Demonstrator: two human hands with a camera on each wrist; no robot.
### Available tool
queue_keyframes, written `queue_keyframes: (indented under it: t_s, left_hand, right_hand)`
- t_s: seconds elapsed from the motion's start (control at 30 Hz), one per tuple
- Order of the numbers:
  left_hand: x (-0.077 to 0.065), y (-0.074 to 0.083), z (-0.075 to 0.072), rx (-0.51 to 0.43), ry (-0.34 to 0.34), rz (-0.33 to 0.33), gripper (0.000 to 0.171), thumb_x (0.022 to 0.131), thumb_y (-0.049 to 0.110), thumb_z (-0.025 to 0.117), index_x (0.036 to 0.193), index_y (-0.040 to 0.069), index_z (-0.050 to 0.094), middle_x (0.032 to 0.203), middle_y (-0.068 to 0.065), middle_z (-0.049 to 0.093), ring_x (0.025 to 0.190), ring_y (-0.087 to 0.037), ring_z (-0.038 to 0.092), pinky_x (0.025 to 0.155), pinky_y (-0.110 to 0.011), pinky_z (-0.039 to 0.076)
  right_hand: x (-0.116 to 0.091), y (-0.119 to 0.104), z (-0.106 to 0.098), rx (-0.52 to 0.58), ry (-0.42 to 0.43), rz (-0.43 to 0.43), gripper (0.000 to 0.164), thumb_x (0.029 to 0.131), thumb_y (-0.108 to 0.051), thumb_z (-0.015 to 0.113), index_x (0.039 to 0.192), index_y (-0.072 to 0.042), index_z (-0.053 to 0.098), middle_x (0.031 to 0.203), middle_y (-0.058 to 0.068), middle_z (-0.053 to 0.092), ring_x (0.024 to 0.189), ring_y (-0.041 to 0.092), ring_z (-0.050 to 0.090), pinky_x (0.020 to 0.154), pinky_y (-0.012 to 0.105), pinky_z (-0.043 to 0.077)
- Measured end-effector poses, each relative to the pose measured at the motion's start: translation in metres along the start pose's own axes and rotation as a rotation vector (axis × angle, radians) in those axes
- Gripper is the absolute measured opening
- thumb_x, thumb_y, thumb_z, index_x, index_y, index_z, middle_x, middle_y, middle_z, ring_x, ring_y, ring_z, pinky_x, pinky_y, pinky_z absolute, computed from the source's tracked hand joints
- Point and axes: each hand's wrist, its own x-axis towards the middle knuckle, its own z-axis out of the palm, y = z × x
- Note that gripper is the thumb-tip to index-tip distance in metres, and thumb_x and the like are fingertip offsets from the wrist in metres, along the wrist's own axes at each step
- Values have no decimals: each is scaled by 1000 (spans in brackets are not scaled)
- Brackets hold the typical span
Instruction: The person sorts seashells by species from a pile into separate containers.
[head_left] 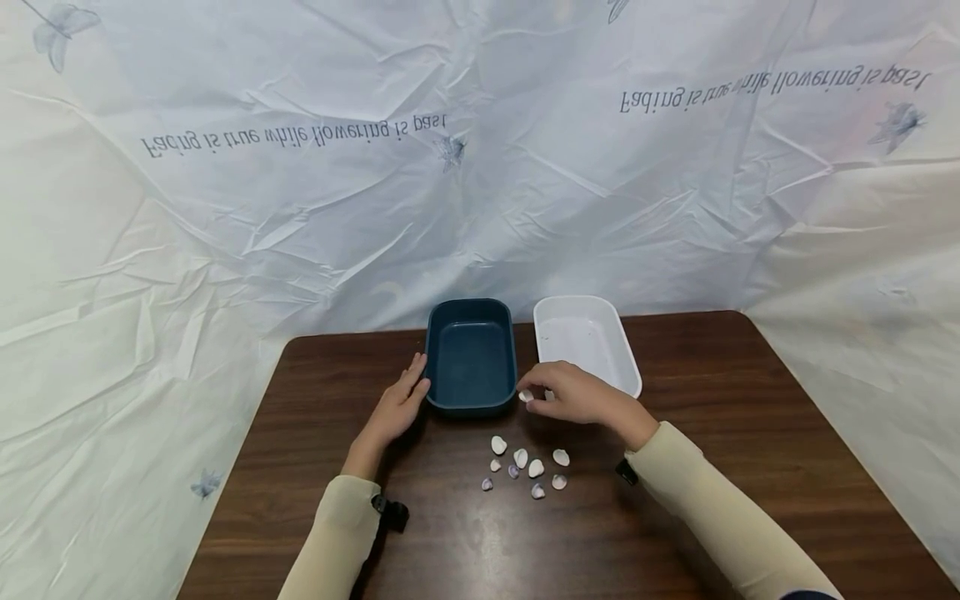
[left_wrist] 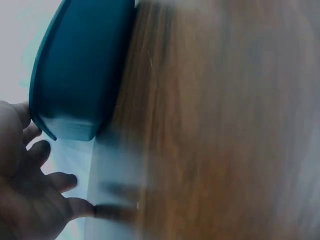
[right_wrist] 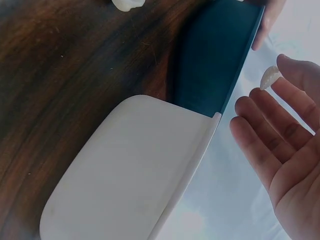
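Observation:
Between the thumb and index finger of my right hand (head_left: 573, 395) is a small white seashell (right_wrist: 270, 77), pinched above the table near the dark blue tray's right corner. The other fingers of that hand spread loosely in the right wrist view. My left hand (head_left: 397, 407) lies along the left side of the dark blue tray (head_left: 472, 412), fingers extended and fingertips at its wall. A bit of another white shell (head_left: 550, 395) shows behind the right hand. Several loose seashells (head_left: 536, 468), white and purplish, lie on the table in front of the trays.
A white tray (head_left: 632, 367) stands right of the blue one, partly covered by the right hand and forearm. Both sit toward the back edge of the brown wooden table (head_left: 720, 500). Printed white cloth (head_left: 525, 208) hangs behind and at both sides.

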Motion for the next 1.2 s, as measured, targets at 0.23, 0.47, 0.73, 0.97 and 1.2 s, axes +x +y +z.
queue_keyframes:
  t_s: [0.23, 0.47, 0.73, 0.97, 1.2]
  left_hand:
    - [-2, -1, 10, -107, 89, 38, 59, 116, 29, 44, 167, 5, 27, 175, -17, 17, 160, -42, 13, 126, -61, 16]
    - [3, -4, 21, -259, 151, 57, 51, 116, 16, 43, 164, 1, 33, 174, -16, 21, 160, -30, 19, 125, -57, 22]
    - [5, -3, 26, -366, 172, 54, 51, 115, 7, 43, 164, 0, 33, 174, -16, 19, 161, -29, 16, 125, -57, 19]
    - [5, -2, 21, -351, 167, 32, 52, 113, 6, 43, 164, -1, 32, 175, -15, 19, 161, -29, 15, 125, -58, 20]
    - [5, -4, 23, -353, 159, 42, 52, 112, 3, 42, 163, -3, 32, 174, -16, 19, 161, -28, 15, 125, -58, 20]
  right_hand:
    - [10, 2, -2, -20, 6, 24, 27, 102, -13, 71, 128, -4, 74, 118, 4, 72, 98, 18, 66, 85, 39, 55]
    - [24, 6, -5, -25, 8, 80, 30, 103, -15, 70, 131, -3, 72, 124, 7, 72, 108, 24, 68, 91, 42, 55]
    - [41, 11, -7, -6, 28, 124, 32, 102, -15, 72, 132, -4, 72, 126, 9, 72, 114, 25, 68, 96, 43, 56]
    - [55, 14, -2, 4, 28, 133, 31, 102, -15, 72, 131, -5, 72, 128, 9, 71, 114, 26, 68, 95, 42, 56]
    - [71, 14, 2, -47, 13, 141, 30, 102, -17, 73, 130, -6, 73, 125, 9, 72, 106, 24, 69, 91, 40, 56]
